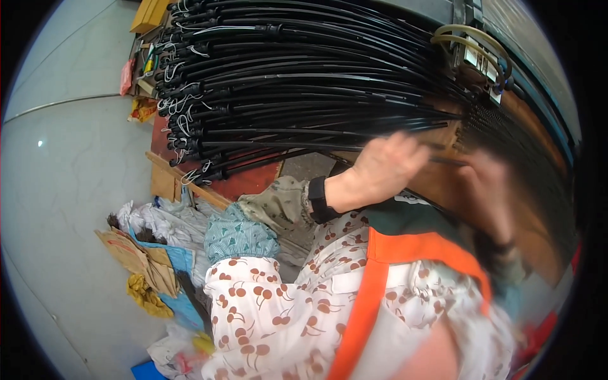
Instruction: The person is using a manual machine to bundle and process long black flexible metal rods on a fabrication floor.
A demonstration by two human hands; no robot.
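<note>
Head view shows the person bent over a wide fan of thin black rods (304, 82), which spread from a wooden rack (500, 145) on the right out to the left, each ending in a small fitting with white ties (180, 123) hanging from it. The step in hand looks like sorting or picking among the rods where they meet the rack; that is a judgement from where the hands lie.

The left hand (383, 168) rests on the lowest rods of the fan, knuckles up, its fingers curled down over them near the rack's edge. They seem loosely closed on one or two rods, though the fingertips are hidden, so a firm grip cannot be confirmed. A black wristband (316, 198) sits just behind it, above a patterned sleeve (272, 202).

The right hand (487, 190) is badly blurred, just to the right of the left hand and below the rack. Whether it is wide, narrow or holding anything cannot be told.

The next move would likely call for separating a single rod from its close neighbours without dragging the others, since they lie touching and partly crossed.

Below and left of the hands, crumpled cloth and paper (152, 253) lie on the floor (69, 164).
</note>
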